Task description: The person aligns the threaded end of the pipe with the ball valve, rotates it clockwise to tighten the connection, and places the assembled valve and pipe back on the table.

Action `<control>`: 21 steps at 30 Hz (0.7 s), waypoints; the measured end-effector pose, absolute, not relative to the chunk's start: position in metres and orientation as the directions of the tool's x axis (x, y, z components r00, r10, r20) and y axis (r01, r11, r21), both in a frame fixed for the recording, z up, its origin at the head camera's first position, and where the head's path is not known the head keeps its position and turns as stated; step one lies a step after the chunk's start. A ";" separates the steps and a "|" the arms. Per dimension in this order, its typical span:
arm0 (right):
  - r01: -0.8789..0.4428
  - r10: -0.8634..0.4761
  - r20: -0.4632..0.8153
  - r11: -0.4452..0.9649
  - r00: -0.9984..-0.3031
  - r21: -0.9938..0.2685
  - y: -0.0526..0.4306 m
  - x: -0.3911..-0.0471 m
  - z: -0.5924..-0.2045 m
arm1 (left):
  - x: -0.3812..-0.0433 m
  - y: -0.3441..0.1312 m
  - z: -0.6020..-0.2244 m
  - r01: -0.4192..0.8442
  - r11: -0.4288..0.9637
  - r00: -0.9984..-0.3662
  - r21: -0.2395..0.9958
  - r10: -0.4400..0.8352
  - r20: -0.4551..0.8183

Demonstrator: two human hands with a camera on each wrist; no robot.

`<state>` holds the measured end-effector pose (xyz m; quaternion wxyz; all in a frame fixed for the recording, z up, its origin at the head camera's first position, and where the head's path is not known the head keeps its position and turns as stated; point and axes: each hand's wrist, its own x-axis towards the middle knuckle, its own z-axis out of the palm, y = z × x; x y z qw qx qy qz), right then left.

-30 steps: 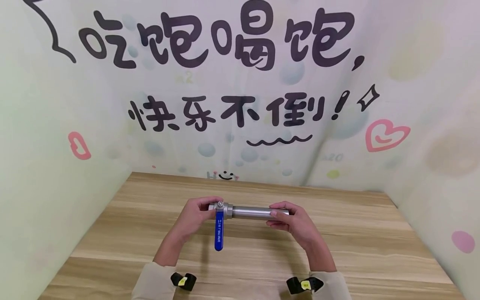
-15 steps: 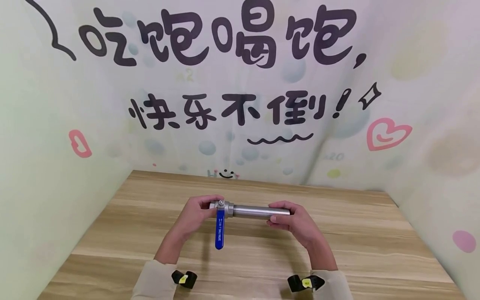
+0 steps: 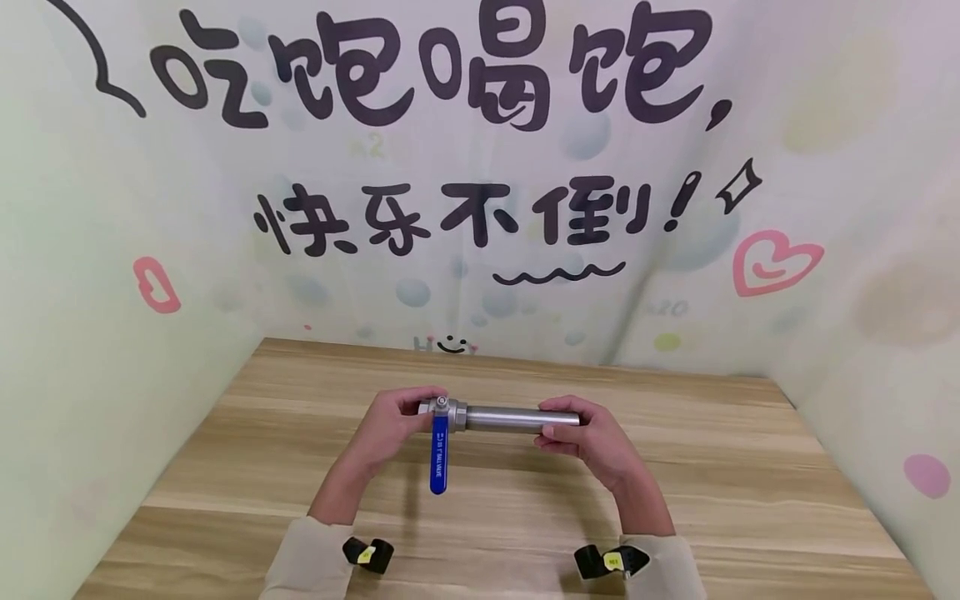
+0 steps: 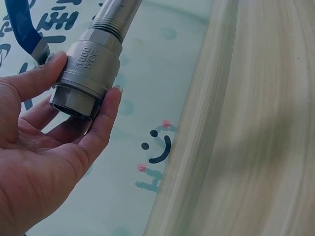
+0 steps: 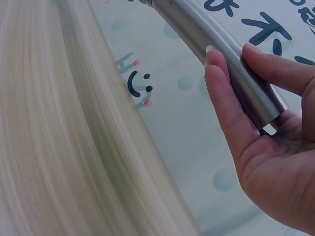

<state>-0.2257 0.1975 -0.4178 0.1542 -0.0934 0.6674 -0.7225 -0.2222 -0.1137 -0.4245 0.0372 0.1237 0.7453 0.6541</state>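
A steel ball valve [image 4: 91, 66] with a long blue lever handle [image 3: 439, 454] is joined to a straight metal pipe [image 3: 502, 419]. My left hand [image 3: 390, 425] grips the valve body between thumb and fingers, and the valve's hexagonal open end faces the palm in the left wrist view. Threads show on the pipe [image 4: 110, 24] where it enters the valve. At the pipe's plain far end, my right hand [image 3: 596, 437] holds it, thumb on one side and fingers on the other. Valve and pipe are held level above the table, the lever pointing toward me.
Beneath both hands lies a wood-grain table [image 3: 495, 517], with the arms' shadows on it. A white printed backdrop [image 3: 375, 308] rises at the back and along both sides. Each wrist carries a black strap mount [image 3: 367, 556] with a yellow label.
The head view has shifted slightly. Both hands keep their hold on the valve and pipe, with hardly any movement.
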 end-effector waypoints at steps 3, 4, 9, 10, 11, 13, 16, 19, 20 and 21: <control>0.105 -0.348 -0.079 -0.057 -0.934 -0.993 0.197 -0.225 -0.417 | -0.222 -0.114 -0.424 0.138 0.113 -0.966 0.984 0.234 0.109; 0.107 -0.350 -0.081 -0.057 -0.933 -0.993 0.197 -0.226 -0.417 | -0.222 -0.114 -0.424 0.139 0.114 -0.966 0.984 0.234 0.110; 0.107 -0.349 -0.081 -0.055 -0.934 -0.993 0.197 -0.227 -0.417 | -0.221 -0.115 -0.423 0.145 0.120 -0.966 0.982 0.233 0.114; 0.106 -0.347 -0.081 -0.054 -0.934 -0.993 0.197 -0.227 -0.417 | -0.221 -0.115 -0.423 0.146 0.121 -0.966 0.982 0.233 0.114; 0.107 -0.344 -0.082 -0.054 -0.935 -0.993 0.197 -0.227 -0.417 | -0.222 -0.115 -0.423 0.146 0.120 -0.965 0.982 0.234 0.115; 0.113 -0.338 -0.088 -0.054 -0.937 -0.992 0.196 -0.227 -0.417 | -0.222 -0.115 -0.424 0.147 0.120 -0.965 0.982 0.234 0.116; 0.121 -0.338 -0.093 -0.060 -0.936 -0.991 0.196 -0.227 -0.417 | -0.222 -0.115 -0.424 0.147 0.120 -0.965 0.982 0.235 0.116; 0.121 -0.356 -0.089 -0.070 -0.930 -0.990 0.197 -0.227 -0.417 | -0.222 -0.115 -0.424 0.147 0.124 -0.966 0.981 0.233 0.115; 0.120 -0.363 -0.086 -0.074 -0.928 -0.990 0.198 -0.226 -0.416 | -0.222 -0.115 -0.424 0.148 0.124 -0.966 0.981 0.233 0.116; 0.117 -0.371 -0.080 -0.077 -0.925 -0.990 0.198 -0.226 -0.416 | -0.223 -0.115 -0.424 0.147 0.124 -0.966 0.981 0.231 0.115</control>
